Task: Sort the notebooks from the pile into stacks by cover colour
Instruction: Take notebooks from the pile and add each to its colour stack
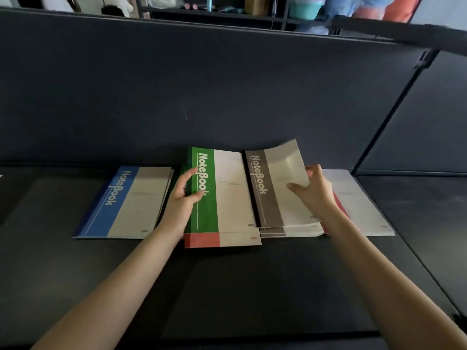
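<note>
**While Both Hands Grip, Much of the Sorting Stays Hidden**

Because the dark partition (pixel 227 84) fills the upper view, we make out only a blurred strip of shelves (pixel 227 13) above it. Below it, the black desk (pixel 252 286) carries all the notebooks in a row along the partition's foot.

At the left lies the blue stack (pixel 131 200), and we cannot count the books under its top cover. At the far right, the red stack (pixel 358 198) shows mostly pale cover. Its colour band is largely hidden behind the right hand (pixel 310 190) and its arm.

In the middle, the green notebook (pixel 222 190) lies over a red notebook (pixel 214 239), of which only the near strip shows. A sliver of green behind the left hand (pixel 183 195) is too covered for us to place.

Just right of the green one, the grey notebook (pixel 273 190) is raised off the grey stack (pixel 275 230), its far corner bent upward.

The left hand curls round the green notebook's spine edge, thumb on the cover. The right hand pinches the grey notebook's right edge, thumb on top, with its fingers out of sight beneath.
</note>
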A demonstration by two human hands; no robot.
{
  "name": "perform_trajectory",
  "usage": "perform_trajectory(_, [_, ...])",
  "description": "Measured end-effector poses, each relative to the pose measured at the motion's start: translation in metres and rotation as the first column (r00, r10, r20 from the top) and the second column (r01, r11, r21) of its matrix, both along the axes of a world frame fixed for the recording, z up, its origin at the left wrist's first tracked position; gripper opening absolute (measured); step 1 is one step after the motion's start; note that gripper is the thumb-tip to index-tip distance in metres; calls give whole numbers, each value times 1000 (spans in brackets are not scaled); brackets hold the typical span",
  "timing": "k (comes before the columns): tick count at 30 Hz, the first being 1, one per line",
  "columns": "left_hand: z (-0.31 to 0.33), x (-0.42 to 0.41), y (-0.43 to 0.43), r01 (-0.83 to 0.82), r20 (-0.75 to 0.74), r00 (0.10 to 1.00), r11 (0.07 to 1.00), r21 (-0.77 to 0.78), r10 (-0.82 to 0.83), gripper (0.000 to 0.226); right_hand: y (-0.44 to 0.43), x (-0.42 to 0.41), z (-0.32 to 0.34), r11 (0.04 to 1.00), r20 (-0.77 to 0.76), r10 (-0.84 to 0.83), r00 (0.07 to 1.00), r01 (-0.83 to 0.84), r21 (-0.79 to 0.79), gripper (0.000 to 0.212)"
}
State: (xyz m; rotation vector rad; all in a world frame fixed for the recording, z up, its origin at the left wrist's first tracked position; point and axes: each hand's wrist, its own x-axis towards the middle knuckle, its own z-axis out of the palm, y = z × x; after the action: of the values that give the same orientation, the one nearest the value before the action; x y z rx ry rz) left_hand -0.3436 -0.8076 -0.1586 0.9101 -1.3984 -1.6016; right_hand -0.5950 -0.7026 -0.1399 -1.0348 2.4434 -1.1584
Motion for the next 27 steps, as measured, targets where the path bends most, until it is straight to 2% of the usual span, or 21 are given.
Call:
perform_trajectory(2, [0,-1,2,-35,-13,999,999,-10,34,51,0,-8,1,999,-29,11,1000,-10,48,59])
perform_trajectory(6, [-1,0,0,-103,-75,991,993,66,108,49,2,-7,1,994,-64,36,997,-29,107,60])
perform_trajectory(11, [-2,1,0,-51,-59,997,997,50,54,48,-8,6,-12,987,-163,21,986,5,161,61])
perform_trajectory(15, [-2,2,0,-24,-62,998,999,44,27,54,-11,9,-18,963,-247,43,968,26,269,74])
perform_trajectory(17, [-1,2,2,-6,-56,998,1000,2,6,60,-11,13,-16,962,-313,63,948,25,272,80])
perform_trajectory(19, [2,2,4,-1,-50,999,999,-47,-1,63,-11,24,-11,981,-380,93,920,-20,193,78])
perform_trajectory(20, [3,1,6,1,-49,999,997,-73,-5,64,-11,31,-9,990,-360,108,927,-65,129,75])
perform_trajectory(21, [4,1,7,2,-48,999,995,-103,-7,65,-11,41,-6,990,-274,142,951,-134,48,70])
perform_trajectory(23, [11,3,9,9,-36,999,986,-169,-15,67,-15,63,2,959,30,267,963,-262,-106,59])
perform_trajectory(25, [19,8,8,15,-26,999,977,-212,-21,67,-20,82,6,940,277,322,905,-272,-203,58])
perform_trajectory(27, [23,17,5,-8,-34,999,976,-216,0,64,-28,96,7,939,310,305,901,-229,-258,55])
